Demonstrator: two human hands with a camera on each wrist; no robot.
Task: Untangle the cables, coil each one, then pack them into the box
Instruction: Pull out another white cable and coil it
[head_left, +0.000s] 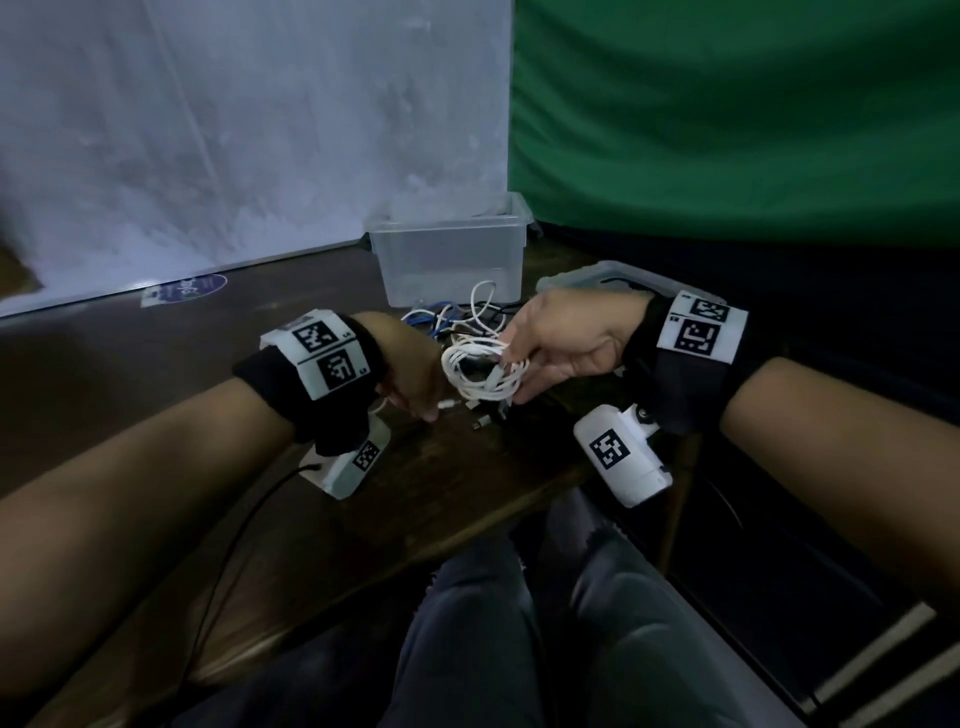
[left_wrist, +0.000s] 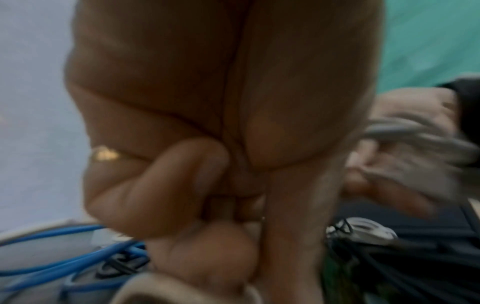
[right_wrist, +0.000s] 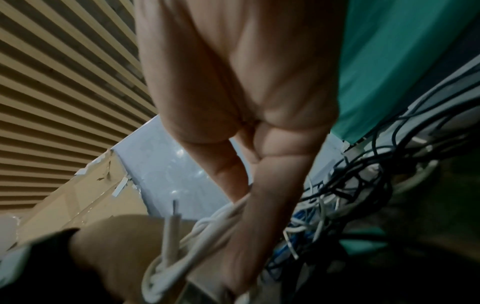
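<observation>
A coil of white cable (head_left: 483, 371) hangs just above the table between my hands. My right hand (head_left: 566, 345) pinches the coil's right side with thumb and fingers; the same white cable (right_wrist: 207, 236) runs under its fingers in the right wrist view. My left hand (head_left: 415, 384) is curled in a fist at the coil's left side and grips the cable's free end near a white plug (head_left: 448, 404). Behind the coil lies a tangle of blue, white and black cables (head_left: 457, 314). The clear plastic box (head_left: 452, 244) stands open behind the tangle.
The box's clear lid (head_left: 613, 275) lies to the right of the tangle, behind my right hand. A small metal connector (head_left: 480, 423) lies on the dark wooden table (head_left: 441, 493). A black wire (head_left: 234, 545) runs from my left wrist device. My knees are below the table's edge.
</observation>
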